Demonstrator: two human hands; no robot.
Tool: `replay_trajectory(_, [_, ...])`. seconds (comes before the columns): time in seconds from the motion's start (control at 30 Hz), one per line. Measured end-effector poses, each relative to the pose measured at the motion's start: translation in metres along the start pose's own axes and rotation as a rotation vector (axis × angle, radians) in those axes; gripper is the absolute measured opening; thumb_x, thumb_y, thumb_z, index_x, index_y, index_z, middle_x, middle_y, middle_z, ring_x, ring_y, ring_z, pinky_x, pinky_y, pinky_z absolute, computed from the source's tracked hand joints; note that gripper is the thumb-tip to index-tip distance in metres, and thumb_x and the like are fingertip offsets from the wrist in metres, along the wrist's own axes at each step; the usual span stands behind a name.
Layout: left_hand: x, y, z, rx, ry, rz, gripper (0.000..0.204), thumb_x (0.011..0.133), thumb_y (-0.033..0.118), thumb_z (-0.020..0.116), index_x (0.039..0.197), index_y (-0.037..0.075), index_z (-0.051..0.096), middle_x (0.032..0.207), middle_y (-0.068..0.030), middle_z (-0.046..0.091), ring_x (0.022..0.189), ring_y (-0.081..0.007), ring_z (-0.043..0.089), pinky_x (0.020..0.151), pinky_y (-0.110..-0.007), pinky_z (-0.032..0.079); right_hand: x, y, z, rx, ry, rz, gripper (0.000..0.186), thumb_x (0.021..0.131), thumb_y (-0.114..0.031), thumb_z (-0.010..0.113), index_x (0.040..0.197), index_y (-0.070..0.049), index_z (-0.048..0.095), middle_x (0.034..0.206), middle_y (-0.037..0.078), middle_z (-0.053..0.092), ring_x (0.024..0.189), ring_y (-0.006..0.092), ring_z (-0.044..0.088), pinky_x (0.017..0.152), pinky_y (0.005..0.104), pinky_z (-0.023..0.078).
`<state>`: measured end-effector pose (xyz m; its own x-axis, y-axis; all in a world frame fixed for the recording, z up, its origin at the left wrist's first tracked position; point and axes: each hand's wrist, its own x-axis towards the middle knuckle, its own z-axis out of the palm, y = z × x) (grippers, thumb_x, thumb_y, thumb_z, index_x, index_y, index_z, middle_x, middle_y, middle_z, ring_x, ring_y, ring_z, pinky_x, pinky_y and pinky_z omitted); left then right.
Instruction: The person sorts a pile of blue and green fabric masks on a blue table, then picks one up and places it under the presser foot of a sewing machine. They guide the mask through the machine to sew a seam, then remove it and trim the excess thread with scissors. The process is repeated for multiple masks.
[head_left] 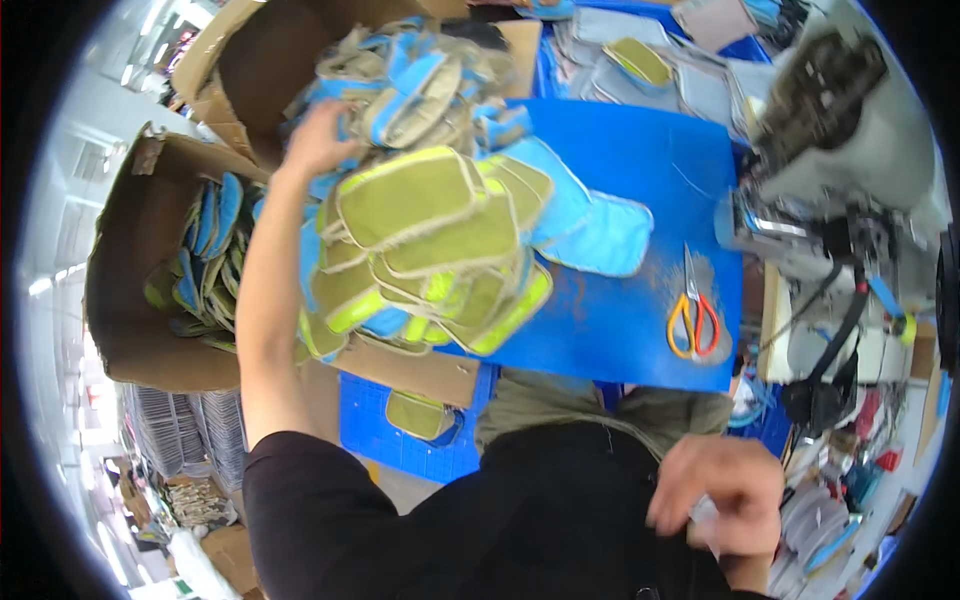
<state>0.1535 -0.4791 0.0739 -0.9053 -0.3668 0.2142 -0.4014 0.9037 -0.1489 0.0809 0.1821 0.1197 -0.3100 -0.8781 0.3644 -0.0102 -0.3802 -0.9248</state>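
My left arm stretches forward to a heap of beige and blue sewn fabric pieces (420,90). At the heap's left side is my left hand (322,138), thumb and fingers apart against the cloth; some fingertips are hidden. Nearer to me lies a pile of olive-green pads (410,210) with bright yellow-green edging, stacked loosely. Light blue pads (600,235) stick out to its right. My right hand (725,490) is curled in front of my body at the lower right, blurred, with a small pale bit at its fingers that I cannot make out.
Scissors with orange and red handles (693,325) lie on the blue tabletop (640,150). A sewing machine (800,210) stands at the right. A cardboard box (120,300) with pads is at the left. A blue crate (375,425) sits below the table edge; grey pads (610,90) lie behind.
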Motion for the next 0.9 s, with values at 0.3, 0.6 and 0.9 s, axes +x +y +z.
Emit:
replay_trajectory(0.3, [-0.04, 0.005, -0.01, -0.267, 0.152, -0.15, 0.056, 0.084, 0.035, 0.082, 0.134, 0.011, 0.071, 0.134, -0.0194, 0.068, 0.122, -0.0337, 0.066, 0.105, -0.043, 0.051, 0.003, -0.03, 0.061, 0.453, -0.031, -0.374, 0.033, 0.104, -0.02, 0.064, 0.103, 0.013, 0.07, 0.129, 0.053, 0.055, 0.11, 0.0596, 0.068, 0.094, 0.0551, 0.058])
replay_trajectory(0.6, [0.035, 0.002, 0.028, -0.26, 0.163, -0.209, 0.052, 0.084, 0.039, 0.078, 0.127, 0.01, 0.074, 0.122, -0.0181, 0.075, 0.115, -0.0363, 0.071, 0.099, -0.045, 0.055, 0.011, -0.012, 0.105, 0.941, 0.068, -0.462, 0.039, 0.102, -0.018, 0.06, 0.121, 0.017, 0.064, 0.13, 0.054, 0.052, 0.119, 0.064, 0.062, 0.099, 0.0628, 0.053])
replay_trajectory(0.9, [0.117, -0.023, 0.085, 0.08, 0.148, -0.183, 0.05, 0.09, 0.009, 0.061, 0.14, 0.011, 0.059, 0.149, -0.0176, 0.059, 0.134, -0.039, 0.059, 0.112, -0.051, 0.047, 0.024, -0.01, 0.074, 1.111, 0.029, -0.189, 0.042, 0.09, -0.014, 0.063, 0.126, 0.008, 0.066, 0.131, 0.03, 0.067, 0.137, 0.0533, 0.052, 0.111, 0.0594, 0.041])
